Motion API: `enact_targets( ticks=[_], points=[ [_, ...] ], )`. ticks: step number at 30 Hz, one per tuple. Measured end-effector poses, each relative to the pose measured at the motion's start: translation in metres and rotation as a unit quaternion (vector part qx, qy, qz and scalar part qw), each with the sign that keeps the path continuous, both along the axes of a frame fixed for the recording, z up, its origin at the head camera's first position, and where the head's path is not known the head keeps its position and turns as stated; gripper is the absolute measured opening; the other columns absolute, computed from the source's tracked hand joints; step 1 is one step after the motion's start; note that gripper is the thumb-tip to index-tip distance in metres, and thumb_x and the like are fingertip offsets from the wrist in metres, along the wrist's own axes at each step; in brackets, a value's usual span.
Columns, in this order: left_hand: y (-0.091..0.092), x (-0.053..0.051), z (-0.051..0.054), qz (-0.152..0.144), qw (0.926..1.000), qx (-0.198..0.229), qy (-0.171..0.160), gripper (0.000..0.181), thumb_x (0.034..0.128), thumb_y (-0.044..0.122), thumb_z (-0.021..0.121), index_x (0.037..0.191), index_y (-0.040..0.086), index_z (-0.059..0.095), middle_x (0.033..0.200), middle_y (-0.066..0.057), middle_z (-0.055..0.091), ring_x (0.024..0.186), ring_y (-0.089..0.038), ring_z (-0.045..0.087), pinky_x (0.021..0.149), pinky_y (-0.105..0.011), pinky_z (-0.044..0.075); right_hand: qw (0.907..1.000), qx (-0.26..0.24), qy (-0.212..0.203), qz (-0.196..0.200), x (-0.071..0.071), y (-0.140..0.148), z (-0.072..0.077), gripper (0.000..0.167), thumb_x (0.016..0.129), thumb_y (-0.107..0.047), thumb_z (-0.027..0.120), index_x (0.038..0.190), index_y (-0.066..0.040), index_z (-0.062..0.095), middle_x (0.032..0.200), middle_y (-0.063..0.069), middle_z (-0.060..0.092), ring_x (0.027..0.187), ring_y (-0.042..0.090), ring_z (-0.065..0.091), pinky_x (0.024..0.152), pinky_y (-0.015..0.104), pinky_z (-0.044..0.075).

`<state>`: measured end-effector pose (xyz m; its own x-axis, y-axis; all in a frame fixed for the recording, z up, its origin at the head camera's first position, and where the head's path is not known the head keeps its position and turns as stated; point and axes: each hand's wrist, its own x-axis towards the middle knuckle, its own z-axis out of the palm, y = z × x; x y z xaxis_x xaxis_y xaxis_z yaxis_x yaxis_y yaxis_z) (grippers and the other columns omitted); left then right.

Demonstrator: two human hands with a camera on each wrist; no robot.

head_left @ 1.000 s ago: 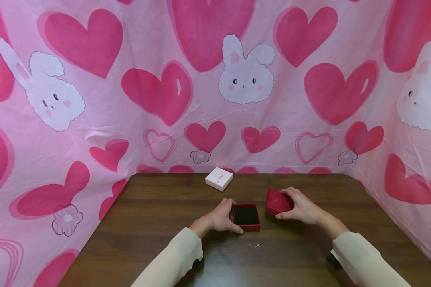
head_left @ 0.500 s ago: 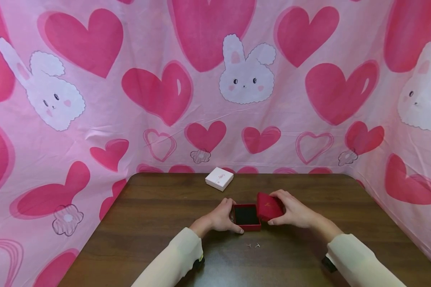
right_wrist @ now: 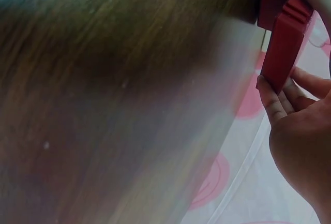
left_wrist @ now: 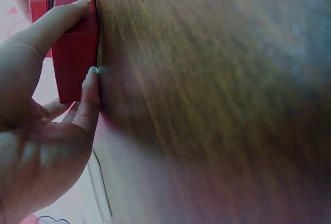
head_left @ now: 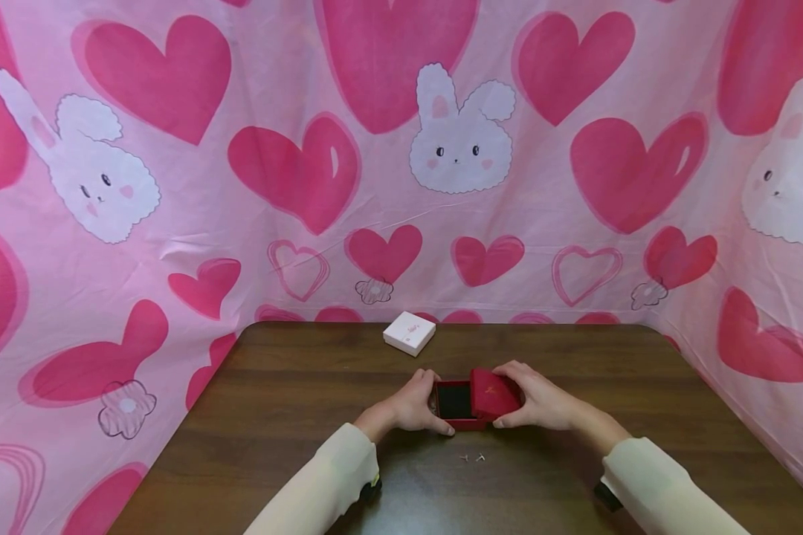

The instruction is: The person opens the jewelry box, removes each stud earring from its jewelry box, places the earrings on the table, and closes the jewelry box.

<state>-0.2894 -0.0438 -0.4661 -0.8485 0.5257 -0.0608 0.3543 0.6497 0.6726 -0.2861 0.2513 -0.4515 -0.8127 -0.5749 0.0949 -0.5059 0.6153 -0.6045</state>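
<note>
In the head view a red box base (head_left: 468,426) with a dark lining sits on the table. My left hand (head_left: 415,405) grips its left side, thumb at the front. My right hand (head_left: 542,397) holds a red lid (head_left: 494,393) by its right side, tilted over the right part of the base; the lining's left part shows. The left wrist view has the thumb and fingers of my left hand (left_wrist: 46,100) around the red base (left_wrist: 76,61). In the right wrist view my right hand (right_wrist: 305,125) pinches the lid (right_wrist: 284,45), which meets the base.
A white box (head_left: 409,333) stands at the back of the brown table (head_left: 294,371). Two small shiny pieces (head_left: 479,458) lie in front of the red base. Behind the table hangs a pink cloth (head_left: 381,200) with hearts and rabbits.
My right hand has carried the red lid leftward from beside the base until it overlaps the base's right part. My left hand and the base have stayed where they were.
</note>
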Motion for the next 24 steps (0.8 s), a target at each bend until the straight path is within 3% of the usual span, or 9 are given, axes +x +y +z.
enact_targets(
  ticks=[8, 16, 24],
  points=[
    [0.000, 0.000, 0.000, -0.002, 1.0000, 0.000, -0.003, 0.073, 0.0719, 0.033, 0.094, 0.123, 0.007, 0.048, 0.109, -0.002, 0.045, 0.096, -0.013, 0.048, 0.087, -0.029, 0.045, 0.9997, -0.002, -0.024, 0.009, -0.002, -0.002, 0.000, 0.085, 0.072, -0.044, 0.089, 0.141, -0.010, 0.053, 0.127, 0.001, 0.056, 0.111, 0.022, 0.054, 0.081, 0.029, 0.055],
    [0.001, 0.000, -0.003, -0.002, 1.0000, 0.004, 0.001, 0.074, 0.0709, 0.034, 0.094, 0.123, 0.006, 0.049, 0.109, -0.002, 0.046, 0.096, -0.012, 0.048, 0.087, -0.028, 0.045, 0.9993, 0.009, -0.024, 0.027, -0.002, -0.009, -0.004, 0.084, 0.074, -0.043, 0.088, 0.143, -0.009, 0.053, 0.129, 0.000, 0.055, 0.114, 0.021, 0.053, 0.084, 0.029, 0.054],
    [0.000, 0.000, -0.001, 0.000, 1.0000, 0.006, -0.005, 0.074, 0.0717, 0.033, 0.094, 0.123, 0.006, 0.048, 0.110, -0.001, 0.046, 0.096, -0.013, 0.049, 0.086, -0.028, 0.046, 0.9991, 0.016, -0.015, 0.037, -0.003, -0.019, 0.000, 0.082, 0.074, -0.041, 0.088, 0.142, -0.007, 0.055, 0.130, 0.004, 0.056, 0.115, 0.024, 0.053, 0.084, 0.031, 0.054]
  ],
)
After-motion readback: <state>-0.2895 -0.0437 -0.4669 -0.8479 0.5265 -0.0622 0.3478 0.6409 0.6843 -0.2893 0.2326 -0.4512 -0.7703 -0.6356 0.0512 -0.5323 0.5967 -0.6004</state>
